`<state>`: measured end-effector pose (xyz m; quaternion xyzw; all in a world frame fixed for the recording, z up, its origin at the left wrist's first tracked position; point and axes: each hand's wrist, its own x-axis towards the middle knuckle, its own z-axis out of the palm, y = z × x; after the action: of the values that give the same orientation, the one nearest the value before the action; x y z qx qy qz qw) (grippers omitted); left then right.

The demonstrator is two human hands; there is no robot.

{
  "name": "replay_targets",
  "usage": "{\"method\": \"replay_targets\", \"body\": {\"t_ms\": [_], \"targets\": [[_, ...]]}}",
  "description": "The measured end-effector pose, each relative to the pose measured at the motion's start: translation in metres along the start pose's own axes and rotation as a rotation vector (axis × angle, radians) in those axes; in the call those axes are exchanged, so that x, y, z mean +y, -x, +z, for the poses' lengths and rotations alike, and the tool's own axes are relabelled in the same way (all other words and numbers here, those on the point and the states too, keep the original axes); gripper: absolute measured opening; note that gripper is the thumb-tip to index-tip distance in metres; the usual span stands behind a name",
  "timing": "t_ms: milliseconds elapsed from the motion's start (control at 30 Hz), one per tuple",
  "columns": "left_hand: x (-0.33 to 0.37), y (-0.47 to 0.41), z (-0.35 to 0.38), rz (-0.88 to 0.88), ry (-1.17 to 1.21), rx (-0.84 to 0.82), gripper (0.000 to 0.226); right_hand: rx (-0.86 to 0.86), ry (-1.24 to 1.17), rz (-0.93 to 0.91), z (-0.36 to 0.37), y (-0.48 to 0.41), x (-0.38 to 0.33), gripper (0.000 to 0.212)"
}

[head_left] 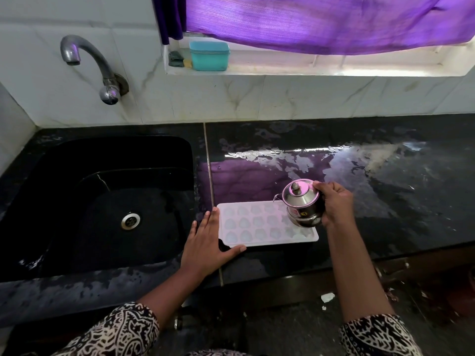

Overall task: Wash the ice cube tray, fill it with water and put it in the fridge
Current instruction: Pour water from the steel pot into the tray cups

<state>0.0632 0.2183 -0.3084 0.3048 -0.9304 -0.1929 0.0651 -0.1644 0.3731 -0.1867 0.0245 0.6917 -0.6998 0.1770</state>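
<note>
Right hand (pixel 335 206) grips the steel kettle (pixel 302 202) over the ice cube tray (pixel 257 224), left hand (pixel 205 242) flat, steadying it; filling underway, fridge remains.

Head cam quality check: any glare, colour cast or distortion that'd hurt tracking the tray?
Head view: backlight blows out the sill; the wet countertop mirrors it as purple-white glare behind the ice cube tray; the curtain tints the tray and steel pot purple; the sink is near black; wide-angle bends the countertop's edge.
</note>
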Motion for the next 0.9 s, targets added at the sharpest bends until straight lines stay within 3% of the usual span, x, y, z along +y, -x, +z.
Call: {"method": "replay_targets", "body": {"t_ms": [900], "targets": [[-0.0004,-0.0008,0.0006,0.003,0.003,0.005,0.126,-0.011,-0.010,-0.030,0.0016,-0.0003,-0.0044,0.031]]}}
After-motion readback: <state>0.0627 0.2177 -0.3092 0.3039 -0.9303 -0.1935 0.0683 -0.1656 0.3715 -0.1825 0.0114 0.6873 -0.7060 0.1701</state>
